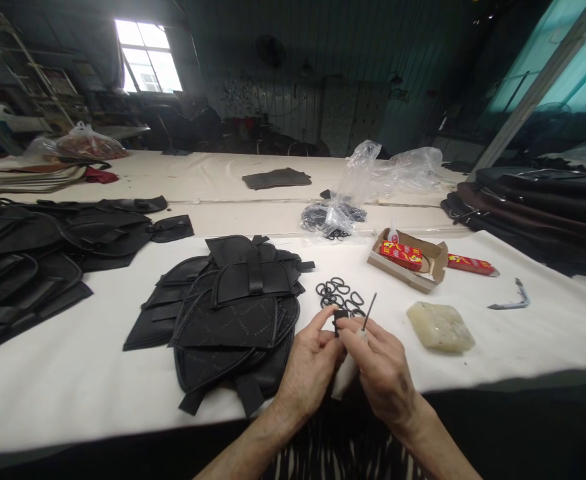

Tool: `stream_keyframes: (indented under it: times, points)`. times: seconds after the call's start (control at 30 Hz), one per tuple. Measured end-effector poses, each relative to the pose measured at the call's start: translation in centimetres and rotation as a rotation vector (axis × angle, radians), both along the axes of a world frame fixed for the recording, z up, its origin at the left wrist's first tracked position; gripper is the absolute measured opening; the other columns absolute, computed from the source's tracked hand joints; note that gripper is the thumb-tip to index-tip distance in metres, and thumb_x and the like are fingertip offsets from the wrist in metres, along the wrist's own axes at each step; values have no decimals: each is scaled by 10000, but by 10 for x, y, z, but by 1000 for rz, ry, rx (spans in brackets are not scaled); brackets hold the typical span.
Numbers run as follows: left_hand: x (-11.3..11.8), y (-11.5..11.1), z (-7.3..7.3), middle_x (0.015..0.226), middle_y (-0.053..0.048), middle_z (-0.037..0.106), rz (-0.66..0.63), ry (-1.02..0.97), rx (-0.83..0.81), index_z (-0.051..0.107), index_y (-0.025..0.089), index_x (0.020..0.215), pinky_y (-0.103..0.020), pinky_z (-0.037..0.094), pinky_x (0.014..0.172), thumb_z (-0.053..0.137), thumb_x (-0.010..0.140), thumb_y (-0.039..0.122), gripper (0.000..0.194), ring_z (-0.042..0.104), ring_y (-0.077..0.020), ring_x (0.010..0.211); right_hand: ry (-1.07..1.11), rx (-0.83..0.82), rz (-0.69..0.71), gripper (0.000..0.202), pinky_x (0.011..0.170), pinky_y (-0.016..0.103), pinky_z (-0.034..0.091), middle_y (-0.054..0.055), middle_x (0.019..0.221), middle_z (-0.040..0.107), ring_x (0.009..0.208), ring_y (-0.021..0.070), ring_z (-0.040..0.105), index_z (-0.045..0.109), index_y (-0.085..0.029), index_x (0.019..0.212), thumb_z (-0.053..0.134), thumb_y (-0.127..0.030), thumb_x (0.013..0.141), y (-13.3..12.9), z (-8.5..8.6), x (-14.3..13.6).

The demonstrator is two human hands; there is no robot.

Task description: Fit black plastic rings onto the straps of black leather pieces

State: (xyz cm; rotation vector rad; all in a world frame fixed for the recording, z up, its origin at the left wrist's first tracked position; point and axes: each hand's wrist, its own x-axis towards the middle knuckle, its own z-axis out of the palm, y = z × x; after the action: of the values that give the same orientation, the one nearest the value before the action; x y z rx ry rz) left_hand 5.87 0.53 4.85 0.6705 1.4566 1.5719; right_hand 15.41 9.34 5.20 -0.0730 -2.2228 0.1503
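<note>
Close to the table's front edge, my left hand (307,365) pinches a small black strap piece (340,323) between thumb and fingers. My right hand (385,370) is wrapped round an awl (344,379) with a pale handle, its dark thin spike pointing up and away. The right fingertips also touch the black strap piece. Just beyond both hands lie several loose black D-rings (341,289). To the left of my left hand rests a stack of black bag panels (227,322) with straps. The lower end of the strap piece is hidden by my fingers.
A block of yellowish wax (440,327) sits at the right, near bent metal snips (520,297). Behind it is an open cardboard box (407,275) with red packets. Plastic-bagged black parts (333,217) lie farther back. Piles of black pieces (23,267) occupy the left.
</note>
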Motion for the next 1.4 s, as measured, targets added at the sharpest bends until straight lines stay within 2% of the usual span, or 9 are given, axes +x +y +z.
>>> stream_keyframes:
  times: [0.23,0.37,0.5,0.7,0.93,1.03,1.13,1.27,1.4]
  points:
    - [3,1,11,570,39,539,-16,-72,67,618,117,903,-186,403,543,570,774,228,177,488,-88,531,-29,-446,-10,121,658,267,512,60,884,631,762,155,599,532,-204,825,482,-99,860,-4,-8,10]
    - [4,0,13,739,-44,670,-19,-21,32,635,123,893,-251,479,639,535,780,215,176,611,-148,629,113,-801,-118,48,684,296,508,50,902,622,831,186,600,528,-217,818,572,-199,815,-9,-6,13]
    - [8,-2,15,771,-47,681,-11,83,29,634,140,908,-264,497,648,493,799,205,189,641,-172,678,72,-1264,-93,205,633,254,505,17,887,623,782,170,603,466,-214,734,651,-298,760,-14,-1,12]
    - [11,0,8,693,0,643,-2,149,19,562,181,867,-255,507,627,480,817,205,100,639,-157,648,160,-1453,-33,272,555,222,484,-29,782,594,614,115,539,463,-215,714,707,-333,706,-19,4,9]
    - [9,-18,18,515,73,503,162,207,-94,515,193,789,-151,383,429,586,789,301,129,482,-66,429,162,-1309,-99,235,574,209,429,-34,763,605,661,119,540,484,-211,697,707,-283,701,-4,7,9]
    - [7,-29,19,460,56,488,-5,-175,-152,494,170,653,-149,289,318,562,787,467,332,385,-47,313,176,-1221,-97,206,612,220,439,-24,780,621,705,130,562,490,-212,702,691,-256,713,-1,12,7]
    - [3,-33,19,592,-68,637,-174,-663,-232,597,102,699,-198,436,395,498,812,519,444,572,-114,415,153,-1109,-50,178,623,226,471,-10,797,644,717,138,593,484,-214,699,656,-213,745,-10,19,7]
    - [0,-36,23,704,-144,690,-109,-918,-238,659,37,763,-311,537,618,461,859,447,466,675,-200,606,97,-865,118,114,619,238,521,26,866,654,761,157,631,498,-225,778,542,-126,814,-32,22,16]
    - [3,-37,25,572,-63,659,50,-886,-203,643,98,599,-245,499,518,618,779,266,247,622,-148,501,53,-434,281,220,625,295,541,60,791,670,729,187,640,540,-211,782,392,-67,858,-52,11,22]
